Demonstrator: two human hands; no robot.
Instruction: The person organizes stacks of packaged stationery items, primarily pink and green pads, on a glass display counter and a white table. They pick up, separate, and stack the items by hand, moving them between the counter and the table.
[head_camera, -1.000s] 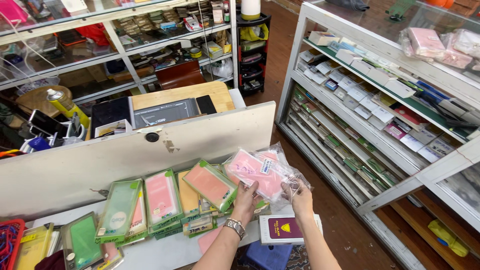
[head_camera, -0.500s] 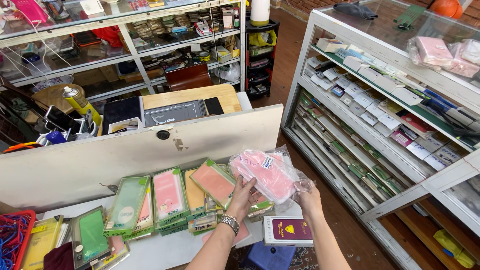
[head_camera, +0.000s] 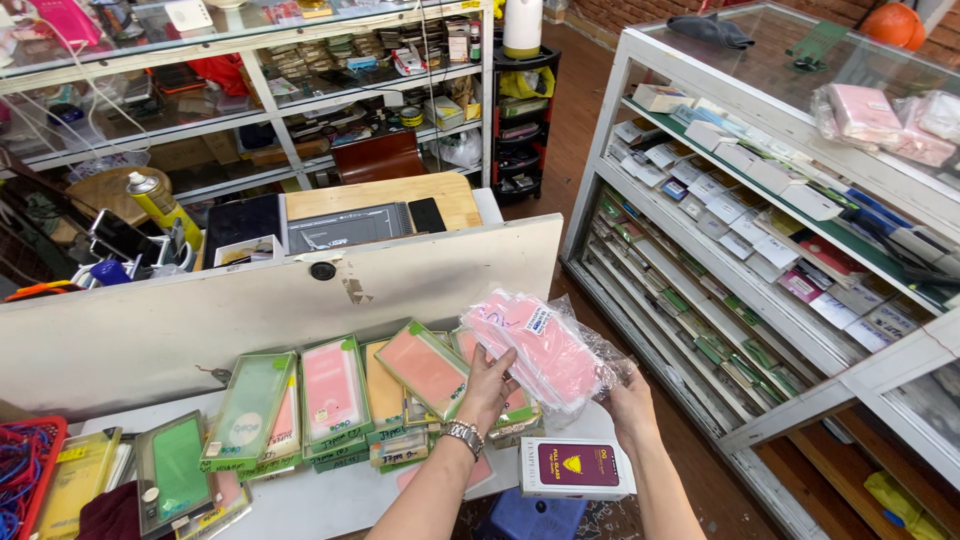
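Both hands grip a clear plastic bag of pink phone cases (head_camera: 545, 345), held above the row of green-edged boxed cases (head_camera: 330, 395). Left hand (head_camera: 488, 385) clasps the underside, right hand (head_camera: 630, 405) the tail. Best to support it from beneath; the loose film looks slippery.

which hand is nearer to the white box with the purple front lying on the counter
Right. The right hand sits just above the white box with the purple front, gripping the clear bag of pink cases. The left hand is farther off, up and to the box's left.
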